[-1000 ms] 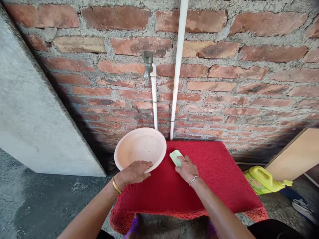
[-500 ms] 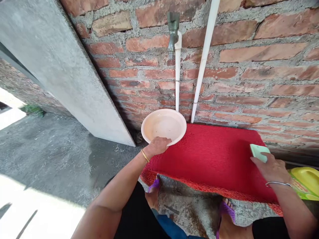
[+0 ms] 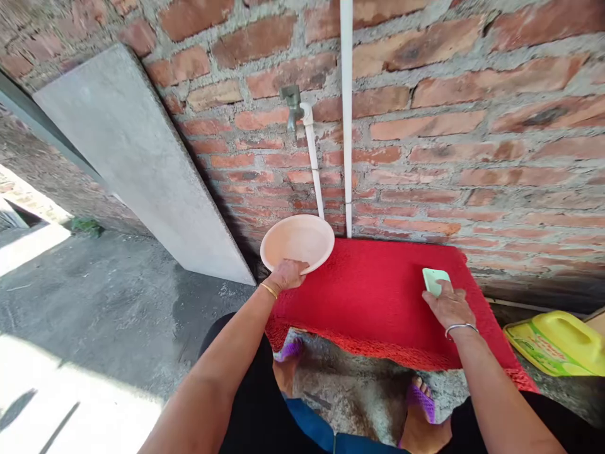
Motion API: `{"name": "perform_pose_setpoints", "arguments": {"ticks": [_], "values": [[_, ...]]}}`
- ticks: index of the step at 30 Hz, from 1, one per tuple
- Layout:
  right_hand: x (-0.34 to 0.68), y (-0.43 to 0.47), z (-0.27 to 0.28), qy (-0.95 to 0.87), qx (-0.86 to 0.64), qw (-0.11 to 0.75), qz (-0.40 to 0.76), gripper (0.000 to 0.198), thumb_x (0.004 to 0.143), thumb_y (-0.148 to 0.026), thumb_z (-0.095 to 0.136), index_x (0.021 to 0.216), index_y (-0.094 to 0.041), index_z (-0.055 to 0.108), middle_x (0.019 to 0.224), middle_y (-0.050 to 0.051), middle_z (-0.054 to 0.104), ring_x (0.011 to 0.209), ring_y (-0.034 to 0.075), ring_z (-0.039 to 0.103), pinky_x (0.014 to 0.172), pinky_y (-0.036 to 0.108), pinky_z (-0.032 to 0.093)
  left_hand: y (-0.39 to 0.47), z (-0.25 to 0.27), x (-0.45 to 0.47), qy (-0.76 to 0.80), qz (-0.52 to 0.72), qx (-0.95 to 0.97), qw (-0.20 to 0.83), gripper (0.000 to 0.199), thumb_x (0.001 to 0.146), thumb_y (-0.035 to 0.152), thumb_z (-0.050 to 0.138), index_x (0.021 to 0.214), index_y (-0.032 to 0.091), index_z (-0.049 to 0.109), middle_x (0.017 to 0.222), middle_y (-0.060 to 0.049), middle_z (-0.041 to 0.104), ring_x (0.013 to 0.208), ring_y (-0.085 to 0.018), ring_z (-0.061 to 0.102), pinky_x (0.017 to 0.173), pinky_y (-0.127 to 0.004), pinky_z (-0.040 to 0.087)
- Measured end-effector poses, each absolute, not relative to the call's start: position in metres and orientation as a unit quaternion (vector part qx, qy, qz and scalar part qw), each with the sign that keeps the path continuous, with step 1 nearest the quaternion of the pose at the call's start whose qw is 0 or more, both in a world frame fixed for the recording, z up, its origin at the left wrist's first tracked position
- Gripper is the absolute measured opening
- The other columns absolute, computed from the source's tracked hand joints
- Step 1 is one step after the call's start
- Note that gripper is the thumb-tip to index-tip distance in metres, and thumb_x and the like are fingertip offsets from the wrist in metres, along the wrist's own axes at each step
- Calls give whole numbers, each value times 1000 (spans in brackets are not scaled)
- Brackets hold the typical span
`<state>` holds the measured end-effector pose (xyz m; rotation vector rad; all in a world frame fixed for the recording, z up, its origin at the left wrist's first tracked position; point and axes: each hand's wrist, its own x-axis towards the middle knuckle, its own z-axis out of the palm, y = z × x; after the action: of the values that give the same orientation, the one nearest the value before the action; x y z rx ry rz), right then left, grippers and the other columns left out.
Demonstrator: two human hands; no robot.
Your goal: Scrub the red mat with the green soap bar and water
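A pale pink plastic basin [image 3: 302, 236] stands over the left end of a red mat [image 3: 363, 296], tilted a little toward me. My left hand [image 3: 287, 274] is closed on its near rim, with the fingers inside the rim. Over the right part of the mat, my right hand [image 3: 451, 306] grips a pale green scrubbing brush [image 3: 435, 277] by its flat back. The brush's underside faces the mat, so its bristles are hidden. The mat drapes over a low surface, its shaggy edge hanging at the front.
Behind the mat rises a brick wall [image 3: 411, 132] with a tap [image 3: 293, 107] and white pipes [image 3: 346, 126]. A grey slab [image 3: 146, 164] leans at the left. A yellow jug [image 3: 558, 343] lies at the right. My feet in purple slippers [image 3: 420, 403] are below the mat.
My right hand has moved left along the mat with the brush, away from its right edge. The left hand keeps hold of the basin rim. The view has shifted too.
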<state>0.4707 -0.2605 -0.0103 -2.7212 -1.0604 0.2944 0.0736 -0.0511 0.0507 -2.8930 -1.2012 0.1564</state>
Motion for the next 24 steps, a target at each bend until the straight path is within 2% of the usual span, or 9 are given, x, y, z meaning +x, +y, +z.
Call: {"name": "perform_pose_setpoints", "arguments": {"ticks": [7,12,15,18,21,24], "values": [[476,-265,-11,-355,-914,129,151,66,94,-55,35,149,-19,42,119,17,55,103,32,68,97,46,50,-53,47,69,-365,13,-931,-2,23,92,26,51,102,21,71,98,-8,77,94,-24,73,81,-32,52],[470,-264,3,-321,-930,124,130,66,96,-59,34,149,-22,44,116,15,58,106,31,68,93,43,52,-52,44,68,-362,-5,-932,-36,28,95,38,54,108,22,71,101,-8,77,95,-25,73,84,-33,52],[430,-239,17,-374,-910,125,125,60,96,-56,38,147,-25,47,122,13,58,104,28,68,90,39,53,-51,50,68,-366,-15,-927,-83,37,94,50,57,114,22,71,104,-8,77,98,-25,72,87,-33,52],[365,-194,29,-452,-868,108,178,53,95,-49,46,144,-28,50,131,11,57,109,24,67,92,35,52,-48,57,67,-371,-51,-913,-161,42,95,57,54,113,23,72,100,-5,78,92,-21,72,83,-30,52],[302,-146,35,-483,-845,91,213,52,95,-48,49,143,-29,51,132,11,57,113,25,65,91,35,52,-49,61,66,-361,-87,-905,-209,42,96,59,53,112,25,71,97,-1,78,87,-18,72,80,-27,51],[267,-113,32,-487,-842,92,213,51,95,-48,47,141,-26,52,129,13,58,112,26,66,88,36,52,-53,60,68,-346,-97,-909,-210,38,95,55,57,114,24,69,105,-2,78,96,-20,72,85,-29,52]]}}
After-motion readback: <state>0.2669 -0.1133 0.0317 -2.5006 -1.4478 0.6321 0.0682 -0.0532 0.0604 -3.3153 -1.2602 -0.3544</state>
